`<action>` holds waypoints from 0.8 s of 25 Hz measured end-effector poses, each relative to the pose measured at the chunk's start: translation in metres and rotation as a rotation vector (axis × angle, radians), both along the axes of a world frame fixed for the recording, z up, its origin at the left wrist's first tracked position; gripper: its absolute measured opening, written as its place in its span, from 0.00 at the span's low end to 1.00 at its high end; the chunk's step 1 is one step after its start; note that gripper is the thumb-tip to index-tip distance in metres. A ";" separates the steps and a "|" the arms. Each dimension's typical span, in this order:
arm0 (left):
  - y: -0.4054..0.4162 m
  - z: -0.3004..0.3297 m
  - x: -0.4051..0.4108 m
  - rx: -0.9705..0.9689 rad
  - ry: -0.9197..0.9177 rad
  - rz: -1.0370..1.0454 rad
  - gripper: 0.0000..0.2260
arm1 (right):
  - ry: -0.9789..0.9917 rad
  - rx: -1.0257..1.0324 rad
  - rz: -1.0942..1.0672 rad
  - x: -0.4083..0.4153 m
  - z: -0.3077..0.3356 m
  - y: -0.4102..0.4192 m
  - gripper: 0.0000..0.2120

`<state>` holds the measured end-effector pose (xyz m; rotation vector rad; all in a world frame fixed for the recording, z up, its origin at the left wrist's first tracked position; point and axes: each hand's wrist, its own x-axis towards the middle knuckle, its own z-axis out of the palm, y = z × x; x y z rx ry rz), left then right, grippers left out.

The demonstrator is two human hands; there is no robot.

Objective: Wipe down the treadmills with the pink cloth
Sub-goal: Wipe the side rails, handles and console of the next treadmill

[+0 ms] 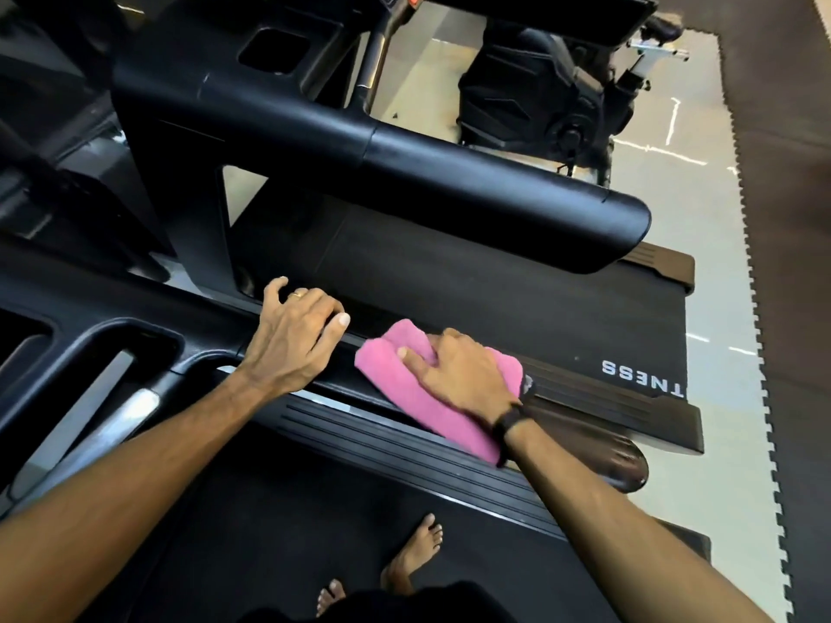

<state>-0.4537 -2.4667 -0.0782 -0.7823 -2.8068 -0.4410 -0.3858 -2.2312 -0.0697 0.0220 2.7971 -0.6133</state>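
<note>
Pressing down on the pink cloth [431,388], the right hand [463,375] is lying flat over its folded middle, fingers spread a little apart and straight enough that they are pushing rather than pinching. The cloth is sitting under those fingers on the near treadmill's handrail [598,447], its far corner poking out beyond the fingertips and its near end running back beneath the wrist, where a dark wristband [508,424] is showing. Just to the left of the cloth, the left hand [297,335] is gripping the same rail, fingers curled over its far edge, a ring [297,294] on one of them. Beyond both sets of fingertips the neighbouring treadmill's belt [494,290] is lying, with white lettering [643,377] on its side rail and its thick black handrail [449,186] crossing above. Below the arms, two bare feet [404,559] are standing on the near treadmill's belt [270,532].
</note>
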 end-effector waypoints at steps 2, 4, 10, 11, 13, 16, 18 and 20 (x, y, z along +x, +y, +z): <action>0.001 0.000 0.001 0.000 -0.008 -0.020 0.20 | 0.236 0.040 0.065 0.052 0.010 0.024 0.20; 0.001 0.001 0.003 0.009 0.007 -0.047 0.20 | 0.252 0.126 0.018 0.086 0.016 0.064 0.21; 0.006 0.003 0.004 -0.064 0.033 -0.106 0.22 | -0.392 0.178 -0.372 0.015 -0.012 0.093 0.25; 0.006 0.004 0.005 -0.081 0.035 -0.104 0.23 | -0.421 0.152 -0.351 0.000 -0.017 0.082 0.26; 0.016 0.009 0.008 -0.077 0.033 -0.100 0.25 | -0.296 0.143 -0.260 0.003 -0.018 0.063 0.24; 0.048 0.012 0.021 -0.055 -0.048 -0.150 0.26 | 0.204 0.149 -0.153 0.076 -0.001 0.064 0.24; 0.066 0.008 0.031 -0.121 -0.081 -0.190 0.31 | 0.285 0.173 -0.175 0.113 0.008 0.094 0.24; 0.071 0.001 0.033 -0.158 -0.109 -0.200 0.34 | 0.034 0.219 -0.387 0.102 0.010 0.128 0.28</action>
